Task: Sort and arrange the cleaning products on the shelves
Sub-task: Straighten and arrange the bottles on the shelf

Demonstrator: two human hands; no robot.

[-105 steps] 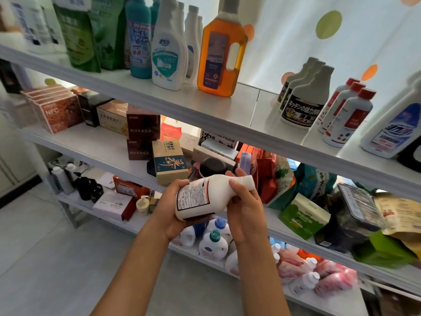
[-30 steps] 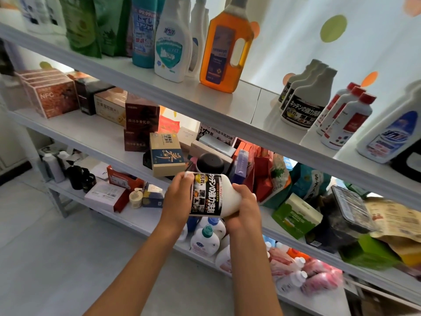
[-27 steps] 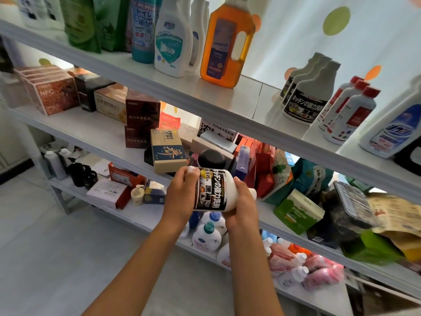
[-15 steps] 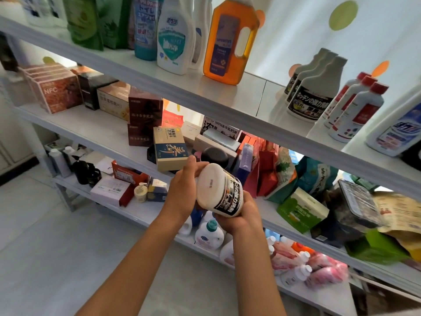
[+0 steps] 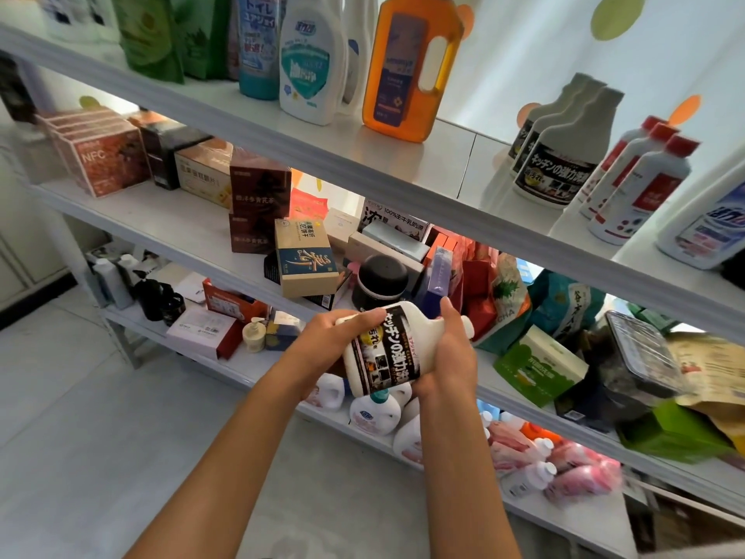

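I hold a white bottle with a black label in both hands in front of the middle shelf, lying tilted with its neck pointing up and right. My left hand grips its base end, and my right hand wraps the neck side from below. On the top shelf at the right stand three matching white bottles with black labels, with red-capped white bottles beside them.
An orange jug, white and blue bottles and green pouches stand at the top shelf's left. The middle shelf holds boxes, a black jar and bags. White and pink bottles lie on the bottom shelf.
I have turned the bottle in my hands: first its back label faced me, then its base, and now its black front label. The view has shifted slightly.
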